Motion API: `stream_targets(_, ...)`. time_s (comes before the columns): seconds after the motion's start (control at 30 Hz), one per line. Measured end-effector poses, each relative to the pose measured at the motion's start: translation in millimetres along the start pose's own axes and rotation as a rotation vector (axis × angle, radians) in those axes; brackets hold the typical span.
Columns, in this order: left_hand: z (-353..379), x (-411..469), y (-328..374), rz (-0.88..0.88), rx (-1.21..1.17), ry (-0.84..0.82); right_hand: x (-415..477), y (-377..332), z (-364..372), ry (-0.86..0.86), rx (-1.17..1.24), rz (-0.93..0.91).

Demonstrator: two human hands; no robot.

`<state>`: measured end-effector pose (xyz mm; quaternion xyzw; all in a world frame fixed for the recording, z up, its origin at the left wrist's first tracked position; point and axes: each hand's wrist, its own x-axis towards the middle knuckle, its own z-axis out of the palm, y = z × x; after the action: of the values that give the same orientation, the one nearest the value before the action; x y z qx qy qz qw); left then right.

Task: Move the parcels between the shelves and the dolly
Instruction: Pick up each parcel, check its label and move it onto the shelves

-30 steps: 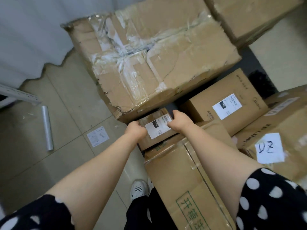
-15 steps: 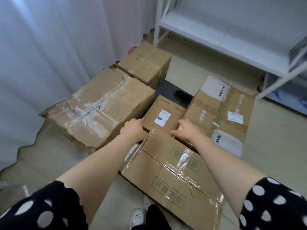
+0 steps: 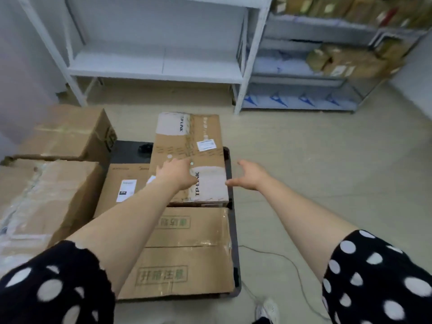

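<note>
TP-LINK carton [image 3: 189,146] lies flat on the black dolly [image 3: 127,152], at its far right part. Left hand [image 3: 177,175] is over the carton's top with fingers spread, holding nothing; contact unclear. Right hand [image 3: 249,176] hovers just off the dolly's right edge, fingers loosely spread, empty. Also on the dolly are a green-printed carton [image 3: 187,256] at the near end and a small labelled carton [image 3: 121,183] at far left. A taped carton [image 3: 39,202] sits on the floor left of the dolly. White shelves [image 3: 156,69] stand beyond it.
</note>
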<state>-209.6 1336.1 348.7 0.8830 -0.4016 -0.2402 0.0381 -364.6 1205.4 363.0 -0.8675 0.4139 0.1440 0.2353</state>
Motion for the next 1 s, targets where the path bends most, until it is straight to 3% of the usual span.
stream_targets(0.53, 44.0, 95.4, 430.1, 0.246, 0.162, -0.034, 27.7, 355.1, -168.9, 0.156, 0.076, 0.051)
stream_targets(1.0, 5.4, 216.0, 603.7, 0.361, 0.266, 0.035, 106.1, 490.5, -283.5, 0.271, 0.165, 0.116)
